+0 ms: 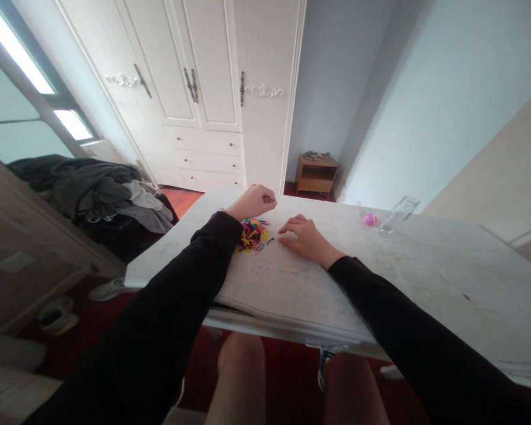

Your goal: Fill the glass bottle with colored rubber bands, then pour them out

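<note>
A pile of small colourful elastic bands point(252, 235) lies on the white table point(265, 283), yellow, red, blue, pink and black among them. My left hand point(253, 202) hovers just behind the pile, its fingers curled together; whatever may be in them is too small to make out. To the right of the pile, my right hand point(306, 239) is low over the tabletop, thumb and fingers apart, with nothing visible between them. One dark band point(270, 241) lies by itself between the pile and my right fingertips.
Towards the table's far right edge lie a pink object point(370, 219) and a clear glass container point(398, 215). A small dark mark or scrap point(466, 297) shows farther right. Heaped clothes point(101, 189) are left of the table; a white wardrobe point(212, 71) stands behind.
</note>
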Action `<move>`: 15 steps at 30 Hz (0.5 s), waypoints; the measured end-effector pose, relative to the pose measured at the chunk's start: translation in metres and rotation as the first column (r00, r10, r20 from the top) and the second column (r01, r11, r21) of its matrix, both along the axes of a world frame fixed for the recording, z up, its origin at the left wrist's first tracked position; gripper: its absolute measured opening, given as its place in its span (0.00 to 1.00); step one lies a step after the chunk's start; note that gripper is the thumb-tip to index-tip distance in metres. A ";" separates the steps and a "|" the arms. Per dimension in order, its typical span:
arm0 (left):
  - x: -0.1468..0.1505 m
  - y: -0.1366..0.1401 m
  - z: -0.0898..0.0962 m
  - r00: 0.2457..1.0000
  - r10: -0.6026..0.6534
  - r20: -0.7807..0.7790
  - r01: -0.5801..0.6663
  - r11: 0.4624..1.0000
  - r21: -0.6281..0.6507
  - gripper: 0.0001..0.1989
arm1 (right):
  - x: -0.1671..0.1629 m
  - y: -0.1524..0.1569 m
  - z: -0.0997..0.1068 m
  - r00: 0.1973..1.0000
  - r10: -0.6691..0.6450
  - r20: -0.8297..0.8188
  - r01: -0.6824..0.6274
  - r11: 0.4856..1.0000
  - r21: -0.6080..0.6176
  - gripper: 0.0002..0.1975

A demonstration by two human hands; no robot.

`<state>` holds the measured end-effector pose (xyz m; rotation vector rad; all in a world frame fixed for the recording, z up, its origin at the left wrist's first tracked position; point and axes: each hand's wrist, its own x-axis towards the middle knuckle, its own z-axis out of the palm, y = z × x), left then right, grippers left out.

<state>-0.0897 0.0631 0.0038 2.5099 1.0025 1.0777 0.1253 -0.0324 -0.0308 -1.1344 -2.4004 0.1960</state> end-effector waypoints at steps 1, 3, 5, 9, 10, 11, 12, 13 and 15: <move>-0.001 0.000 0.000 1.000 0.002 0.006 -0.002 1.000 0.003 0.09 | -0.009 0.001 -0.001 1.000 0.010 -0.002 -0.010 1.000 -0.007 0.07; -0.002 0.001 -0.001 1.000 0.011 0.015 -0.011 1.000 0.000 0.09 | -0.022 0.004 -0.002 0.999 0.041 -0.008 -0.041 0.999 -0.018 0.05; -0.003 0.002 -0.002 0.999 0.021 0.030 -0.020 1.000 -0.018 0.09 | -0.026 0.009 -0.003 0.995 0.102 -0.014 -0.103 0.995 -0.016 0.05; -0.002 0.002 -0.004 0.995 0.036 0.095 -0.028 0.996 -0.083 0.08 | -0.004 0.028 -0.002 0.990 0.072 -0.124 -0.070 0.997 0.021 0.06; -0.002 0.002 -0.004 0.993 0.044 0.114 -0.032 0.994 -0.100 0.08 | 0.007 0.034 -0.002 0.985 -0.019 -0.173 0.025 0.999 0.032 0.06; -0.001 0.002 -0.005 0.990 0.051 0.130 -0.036 0.993 -0.114 0.08 | 0.017 0.039 -0.001 0.971 -0.114 -0.208 0.123 0.992 0.030 0.06; -0.001 0.001 -0.005 0.988 0.059 0.142 -0.041 0.992 -0.122 0.08 | 0.027 0.044 -0.001 0.952 -0.200 -0.231 0.210 0.978 0.019 0.06; 0.000 0.001 -0.005 0.987 0.064 0.149 -0.045 0.991 -0.125 0.09 | 0.035 0.048 -0.001 0.932 -0.265 -0.248 0.271 0.963 -0.010 0.06; 0.001 0.001 -0.005 0.986 0.067 0.152 -0.048 0.991 -0.124 0.09 | 0.044 0.053 -0.002 0.905 -0.329 -0.269 0.324 0.944 -0.064 0.05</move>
